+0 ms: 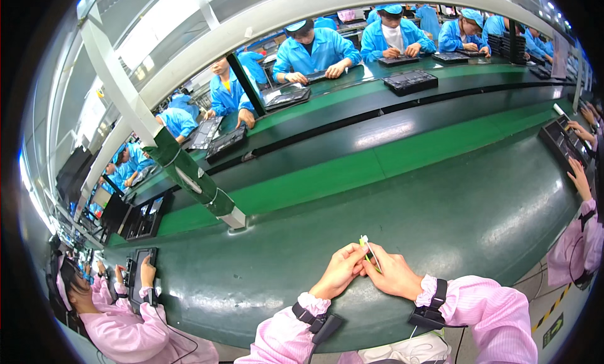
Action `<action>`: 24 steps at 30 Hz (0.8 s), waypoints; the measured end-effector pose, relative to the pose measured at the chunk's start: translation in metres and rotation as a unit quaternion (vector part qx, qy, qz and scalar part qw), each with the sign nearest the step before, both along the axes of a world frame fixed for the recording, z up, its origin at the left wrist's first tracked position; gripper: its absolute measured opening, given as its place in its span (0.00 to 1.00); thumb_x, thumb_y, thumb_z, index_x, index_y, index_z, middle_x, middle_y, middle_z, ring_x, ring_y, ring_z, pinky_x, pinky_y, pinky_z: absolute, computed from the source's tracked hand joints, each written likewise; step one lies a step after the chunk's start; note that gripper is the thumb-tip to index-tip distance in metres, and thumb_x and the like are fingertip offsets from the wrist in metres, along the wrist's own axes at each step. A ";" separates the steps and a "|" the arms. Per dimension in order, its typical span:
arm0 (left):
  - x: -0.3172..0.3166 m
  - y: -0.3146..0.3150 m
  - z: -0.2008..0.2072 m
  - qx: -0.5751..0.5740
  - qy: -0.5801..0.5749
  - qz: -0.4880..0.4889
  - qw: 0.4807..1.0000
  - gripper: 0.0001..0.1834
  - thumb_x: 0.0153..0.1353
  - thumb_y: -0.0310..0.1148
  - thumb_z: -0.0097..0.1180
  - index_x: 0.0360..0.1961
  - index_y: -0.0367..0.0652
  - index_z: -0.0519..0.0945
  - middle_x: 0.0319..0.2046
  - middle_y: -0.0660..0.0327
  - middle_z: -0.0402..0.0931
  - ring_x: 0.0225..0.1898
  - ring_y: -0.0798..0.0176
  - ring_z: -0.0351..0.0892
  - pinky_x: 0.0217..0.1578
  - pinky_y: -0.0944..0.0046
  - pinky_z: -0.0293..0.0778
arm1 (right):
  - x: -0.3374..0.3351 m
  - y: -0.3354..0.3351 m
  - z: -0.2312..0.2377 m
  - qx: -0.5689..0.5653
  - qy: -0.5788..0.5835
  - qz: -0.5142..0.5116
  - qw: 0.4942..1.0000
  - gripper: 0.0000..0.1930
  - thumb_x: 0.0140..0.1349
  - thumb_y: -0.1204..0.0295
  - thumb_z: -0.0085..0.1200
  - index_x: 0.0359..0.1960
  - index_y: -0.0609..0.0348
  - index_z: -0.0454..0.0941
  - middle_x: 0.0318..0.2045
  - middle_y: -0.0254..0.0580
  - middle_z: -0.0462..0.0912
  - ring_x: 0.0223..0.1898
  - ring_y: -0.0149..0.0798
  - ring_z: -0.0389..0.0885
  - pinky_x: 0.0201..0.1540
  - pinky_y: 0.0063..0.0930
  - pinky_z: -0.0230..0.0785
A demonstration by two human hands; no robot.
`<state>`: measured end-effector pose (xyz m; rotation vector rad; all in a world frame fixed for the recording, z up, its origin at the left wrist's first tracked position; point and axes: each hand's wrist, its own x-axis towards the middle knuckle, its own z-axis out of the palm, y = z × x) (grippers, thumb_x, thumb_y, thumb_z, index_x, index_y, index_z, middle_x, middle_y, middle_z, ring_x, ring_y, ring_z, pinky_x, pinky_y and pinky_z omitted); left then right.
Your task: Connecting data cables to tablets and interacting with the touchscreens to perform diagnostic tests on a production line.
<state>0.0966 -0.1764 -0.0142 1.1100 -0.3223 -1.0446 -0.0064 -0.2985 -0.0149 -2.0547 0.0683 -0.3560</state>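
Close in front of me, above the green worktop (283, 282), my two hands meet at the fingertips. My left hand (340, 270) is closed, its thumb and forefinger pinching a small green-and-white piece (364, 241). From the other side my right hand (397, 276) is also closed on this piece, its fingers touching those of the left. A pale, thin strip and a bit of green show between the fingers. The piece's exact kind is too small to make out, and its lower part is hidden by the fingers.
A slanting metal post (233, 216) stands on the worktop ahead left. Beyond runs a conveyor (390, 132) with black trays (410, 81). Co-workers in blue sit across it. Others in pink handle a dark tray at left (146, 277) and a black frame at right (560, 141).
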 end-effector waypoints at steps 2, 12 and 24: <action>0.000 -0.001 -0.002 0.001 0.001 -0.002 1.000 0.09 0.67 0.34 0.46 0.34 0.39 0.72 0.20 0.68 0.66 0.18 0.77 0.59 0.25 0.73 0.63 | 0.000 -0.001 -0.002 -0.003 0.001 -0.003 1.000 0.22 0.59 0.72 0.47 0.55 0.63 0.61 0.28 0.55 0.81 0.31 0.57 0.81 0.33 0.44 0.74; 0.000 -0.001 0.000 0.004 0.001 0.001 1.000 0.09 0.66 0.35 0.47 0.34 0.40 0.72 0.20 0.69 0.66 0.18 0.77 0.59 0.24 0.73 0.63 | 0.001 -0.001 -0.004 0.003 -0.005 0.005 1.000 0.22 0.59 0.72 0.47 0.55 0.64 0.60 0.27 0.55 0.81 0.30 0.56 0.81 0.33 0.44 0.73; -0.002 -0.001 0.001 0.002 -0.001 0.000 1.000 0.09 0.66 0.35 0.47 0.34 0.40 0.72 0.20 0.70 0.65 0.18 0.77 0.58 0.25 0.73 0.61 | 0.000 -0.001 -0.003 0.001 -0.009 0.004 1.000 0.22 0.59 0.73 0.47 0.55 0.63 0.60 0.28 0.54 0.81 0.30 0.57 0.81 0.33 0.44 0.73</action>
